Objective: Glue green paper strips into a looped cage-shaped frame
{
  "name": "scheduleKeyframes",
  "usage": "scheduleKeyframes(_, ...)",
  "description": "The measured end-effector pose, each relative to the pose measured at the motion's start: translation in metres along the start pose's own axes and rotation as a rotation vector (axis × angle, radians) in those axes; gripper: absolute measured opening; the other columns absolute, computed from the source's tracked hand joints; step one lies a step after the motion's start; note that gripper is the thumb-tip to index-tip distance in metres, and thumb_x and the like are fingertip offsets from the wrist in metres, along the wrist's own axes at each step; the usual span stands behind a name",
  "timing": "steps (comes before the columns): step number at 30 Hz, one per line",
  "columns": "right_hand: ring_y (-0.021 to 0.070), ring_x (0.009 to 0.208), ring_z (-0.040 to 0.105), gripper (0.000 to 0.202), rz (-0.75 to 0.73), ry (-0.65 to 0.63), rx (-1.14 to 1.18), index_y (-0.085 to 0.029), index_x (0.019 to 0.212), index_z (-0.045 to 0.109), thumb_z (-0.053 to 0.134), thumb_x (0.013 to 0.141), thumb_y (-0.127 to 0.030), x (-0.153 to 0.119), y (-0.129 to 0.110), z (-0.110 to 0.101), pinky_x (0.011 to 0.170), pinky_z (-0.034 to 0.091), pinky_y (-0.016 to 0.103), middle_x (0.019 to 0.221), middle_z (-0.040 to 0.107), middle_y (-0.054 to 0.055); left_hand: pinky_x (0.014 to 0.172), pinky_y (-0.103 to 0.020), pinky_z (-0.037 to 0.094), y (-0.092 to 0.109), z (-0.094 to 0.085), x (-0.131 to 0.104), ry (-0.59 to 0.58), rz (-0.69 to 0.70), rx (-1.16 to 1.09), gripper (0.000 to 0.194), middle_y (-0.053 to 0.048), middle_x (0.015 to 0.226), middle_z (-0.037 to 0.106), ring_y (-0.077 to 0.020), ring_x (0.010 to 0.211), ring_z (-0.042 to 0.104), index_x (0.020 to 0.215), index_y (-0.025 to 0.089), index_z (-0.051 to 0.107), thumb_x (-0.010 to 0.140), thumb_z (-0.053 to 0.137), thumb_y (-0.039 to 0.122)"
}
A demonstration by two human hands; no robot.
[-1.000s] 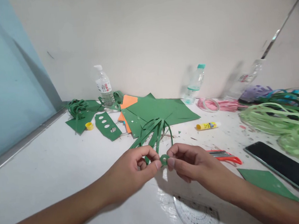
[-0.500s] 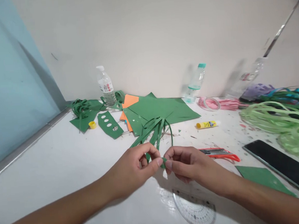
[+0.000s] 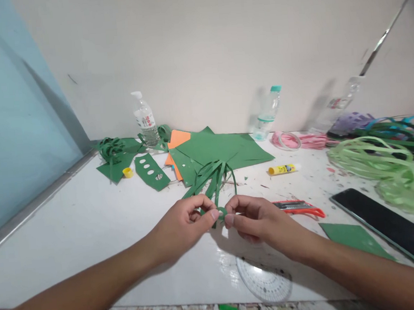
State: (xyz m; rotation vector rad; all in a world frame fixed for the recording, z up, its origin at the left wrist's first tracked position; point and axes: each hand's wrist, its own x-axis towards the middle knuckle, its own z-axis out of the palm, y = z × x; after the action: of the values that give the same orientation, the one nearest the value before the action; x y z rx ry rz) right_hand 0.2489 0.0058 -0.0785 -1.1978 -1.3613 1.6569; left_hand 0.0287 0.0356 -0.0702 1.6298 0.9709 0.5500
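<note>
Between my hands is a small green curled piece of paper (image 3: 222,209), with a little opening in its middle. My left hand (image 3: 187,221) pinches its left side between thumb and forefinger. The fingertips of my right hand (image 3: 255,216) are closed on its right side. Just behind, a bunch of narrow green paper strips (image 3: 208,176) fans out over the table, and a dark green end pokes out below my left fingertips. Whether that end belongs to the held piece I cannot tell. A clear protractor (image 3: 265,279) lies on the table in front of my right hand.
Green paper sheets (image 3: 235,148), a punched green piece (image 3: 151,173) and a yellow cap (image 3: 127,172) lie behind. A red utility knife (image 3: 300,207), glue stick (image 3: 283,169), phone (image 3: 388,226) and light green strips (image 3: 375,156) are to the right. Bottles (image 3: 267,119) stand along the wall.
The green piece now shows a rounder shape with an opening in its middle. Both hands have shifted slightly up and left in view, and the whole scene has moved a little with the camera.
</note>
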Motion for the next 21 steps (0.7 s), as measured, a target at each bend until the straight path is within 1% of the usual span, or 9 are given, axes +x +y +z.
scheduleKeyframes(3,0.0063,0.049,0.039,0.027,0.011,0.008,-0.002,-0.020,0.087,0.061,0.080,0.084,-0.039,0.000,-0.003,0.001,0.046,0.027,0.022,0.061,0.049,-0.009,0.050,-0.024,0.024,0.002,0.000,0.000,-0.023,0.004,-0.010,0.028,0.008,0.064,0.043,-0.0086,0.054,0.031,0.092,0.021,0.062,0.103,0.056,0.045)
scheduleKeyframes(6,0.0061,0.049,0.038,0.026,0.024,0.006,-0.010,-0.019,0.085,0.062,0.079,0.083,-0.039,0.000,-0.005,0.001,0.046,0.026,0.022,0.063,0.051,-0.008,0.051,-0.024,0.025,0.004,0.000,-0.002,-0.021,0.015,0.010,0.033,0.009,0.061,0.040,-0.0084,0.051,0.030,0.090,0.020,0.062,0.106,0.051,0.047)
scheduleKeyframes(11,0.0063,0.048,0.036,0.027,0.033,-0.008,-0.063,-0.019,0.082,0.063,0.075,0.086,-0.043,-0.001,-0.005,0.002,0.045,0.026,0.022,0.061,0.051,-0.007,0.056,-0.024,0.031,0.005,0.001,-0.002,0.021,0.035,0.097,0.029,0.003,0.075,0.055,-0.0115,0.062,0.040,0.096,0.019,0.066,0.101,0.056,0.047)
scheduleKeyframes(15,0.0083,0.048,0.036,0.030,0.044,-0.032,-0.134,-0.021,0.085,0.062,0.072,0.089,-0.048,-0.001,-0.010,0.001,0.046,0.028,0.023,0.058,0.048,-0.008,0.056,-0.024,0.032,0.006,0.000,-0.001,0.035,0.007,0.144,0.028,0.000,0.077,0.059,-0.0138,0.065,0.045,0.093,0.019,0.066,0.098,0.056,0.045)
scheduleKeyframes(17,0.0108,0.050,0.039,0.032,-0.002,0.002,-0.302,-0.021,0.085,0.062,0.066,0.093,-0.052,-0.002,-0.017,-0.007,0.049,0.030,0.025,0.057,0.047,-0.007,0.055,-0.025,0.031,0.008,-0.001,-0.001,0.039,-0.006,0.170,0.028,0.000,0.074,0.059,-0.0138,0.062,0.045,0.092,0.019,0.067,0.097,0.057,0.045)
scheduleKeyframes(18,0.0122,0.051,0.041,0.034,-0.060,0.056,-0.435,-0.022,0.083,0.062,0.061,0.096,-0.053,-0.002,-0.022,-0.014,0.050,0.031,0.026,0.059,0.049,-0.005,0.054,-0.025,0.030,0.009,-0.002,-0.001,0.040,-0.014,0.196,0.027,0.000,0.072,0.059,-0.0136,0.061,0.044,0.091,0.019,0.067,0.096,0.057,0.044)
scheduleKeyframes(19,0.0140,0.055,0.046,0.033,-0.128,0.151,-0.621,-0.022,0.083,0.061,0.057,0.098,-0.051,-0.002,-0.026,-0.023,0.054,0.033,0.028,0.063,0.054,-0.003,0.054,-0.026,0.029,0.010,-0.002,-0.002,0.040,-0.021,0.234,0.026,0.001,0.071,0.058,-0.0132,0.059,0.043,0.090,0.020,0.068,0.095,0.058,0.043)
scheduleKeyframes(20,0.0164,0.060,0.051,0.028,-0.159,0.209,-0.809,-0.023,0.086,0.063,0.056,0.099,-0.047,-0.003,-0.030,-0.034,0.059,0.036,0.030,0.069,0.059,-0.001,0.053,-0.026,0.028,0.011,-0.003,-0.002,0.038,-0.025,0.281,0.024,0.001,0.070,0.058,-0.0129,0.058,0.042,0.088,0.020,0.068,0.094,0.057,0.041)
scheduleKeyframes(21,0.0188,0.065,0.055,0.024,-0.153,0.234,-0.970,-0.022,0.087,0.064,0.058,0.097,-0.044,-0.005,-0.034,-0.046,0.063,0.039,0.032,0.074,0.063,0.002,0.054,-0.026,0.028,0.012,-0.003,-0.003,0.031,-0.024,0.335,0.023,0.001,0.070,0.058,-0.0128,0.057,0.042,0.087,0.020,0.068,0.094,0.057,0.039)
